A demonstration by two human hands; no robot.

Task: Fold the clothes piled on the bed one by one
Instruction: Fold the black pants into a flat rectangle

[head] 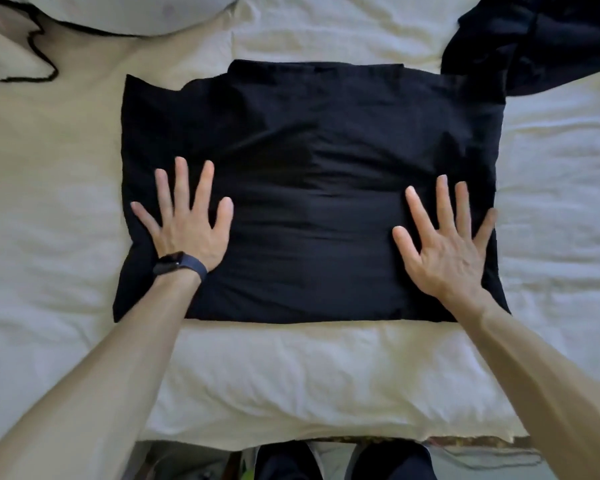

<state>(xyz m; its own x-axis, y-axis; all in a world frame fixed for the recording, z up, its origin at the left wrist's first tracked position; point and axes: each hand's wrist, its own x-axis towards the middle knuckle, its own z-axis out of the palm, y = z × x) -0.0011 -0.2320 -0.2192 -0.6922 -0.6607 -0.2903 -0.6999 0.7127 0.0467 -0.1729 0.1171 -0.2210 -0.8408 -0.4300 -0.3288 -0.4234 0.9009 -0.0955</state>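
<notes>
The white-sheeted, rumpled bed (291,368) carries a black cloth garment folded into a broad rectangle (309,168). A crumpled dark garment (541,43) lies at that rectangle's far right corner. The left hand (187,233) and right hand (444,251) press flat on its near corners, grip released, fingers spread. Smoothing outward evenly before halving it edge to edge should keep it neat.

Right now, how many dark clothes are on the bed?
2. A folded garment lies centred under the left hand and right hand; a crumpled garment sits far right, partly cut off. Others may lie out of view.
</notes>
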